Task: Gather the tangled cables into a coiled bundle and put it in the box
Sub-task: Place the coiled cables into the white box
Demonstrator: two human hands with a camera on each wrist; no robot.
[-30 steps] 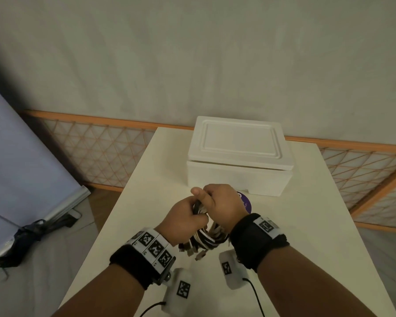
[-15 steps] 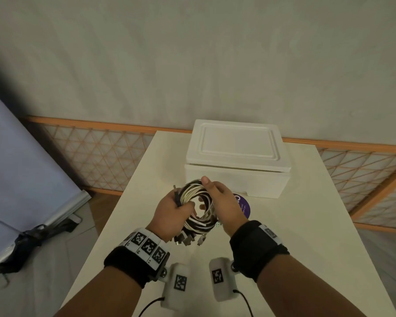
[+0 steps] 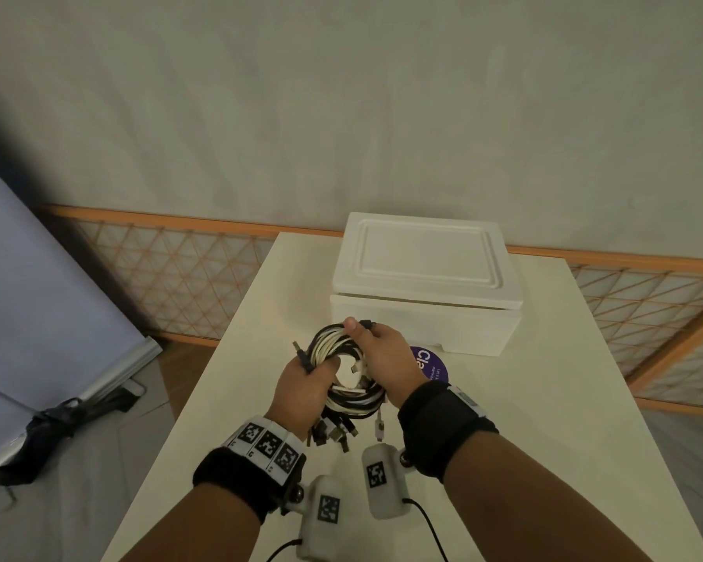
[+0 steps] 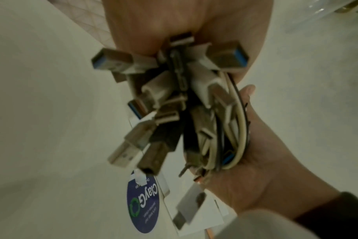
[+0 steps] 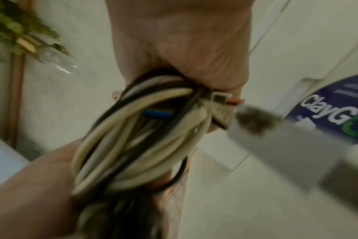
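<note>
A coiled bundle of black and white cables (image 3: 343, 373) hangs between my two hands above the white table (image 3: 524, 419). My left hand (image 3: 307, 383) grips the coil's left side, and several USB plugs (image 4: 153, 113) dangle below it. My right hand (image 3: 386, 358) holds the coil's right side, thumb on the top loops, with the cables (image 5: 137, 137) wrapped in its palm. The white foam box (image 3: 425, 283) stands just beyond the hands with its lid on.
A round purple sticker (image 3: 433, 365) lies on the table in front of the box, partly under my right hand. An orange lattice railing (image 3: 171, 273) runs behind the table. A blue-grey board (image 3: 37, 302) leans at the left, over the floor.
The hands have turned the bundle from a tight clump between closed fists into an open ring facing up, and lifted it slightly toward the box.
</note>
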